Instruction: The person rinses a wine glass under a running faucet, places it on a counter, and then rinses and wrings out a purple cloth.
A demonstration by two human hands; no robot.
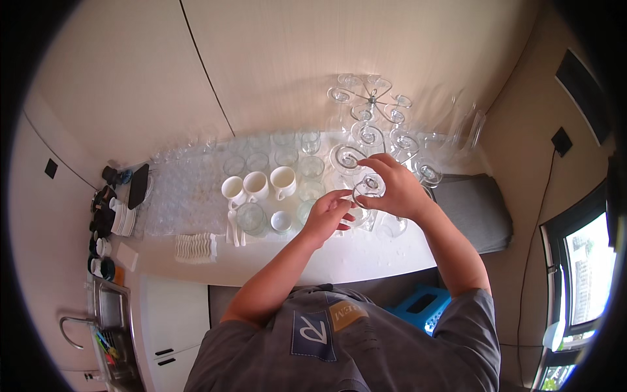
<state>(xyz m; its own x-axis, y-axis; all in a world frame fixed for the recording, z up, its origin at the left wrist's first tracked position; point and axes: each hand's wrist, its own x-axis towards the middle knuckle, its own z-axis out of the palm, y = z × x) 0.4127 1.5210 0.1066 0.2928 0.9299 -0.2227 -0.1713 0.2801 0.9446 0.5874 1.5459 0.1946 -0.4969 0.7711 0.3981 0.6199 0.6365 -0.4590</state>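
Note:
A metal stemware rack (372, 100) with spiral-ended arms stands toward the wall, and stemmed glasses hang upside down from its loops. My right hand (399, 188) reaches over the near side of the rack. Its thumb and fingers pinch around the round foot of a stemmed glass (371, 183) at one spiral. Just to the left, my left hand (329, 214) is held with bent fingers beside the same glass. Whether it touches the glass is hard to see. Below my hands, clear glass overlaps, and one drinking glass (393, 227) stands near the counter front.
Three white mugs (255, 185), a small white cup (281, 221) and glass tumblers (251, 218) stand left of my hands. White spoons (235, 229) lie beside them. Grey folded cloth (472, 210) lies at right. A sink (115, 333) is far left; a blue plastic stool (421, 308) is below the counter.

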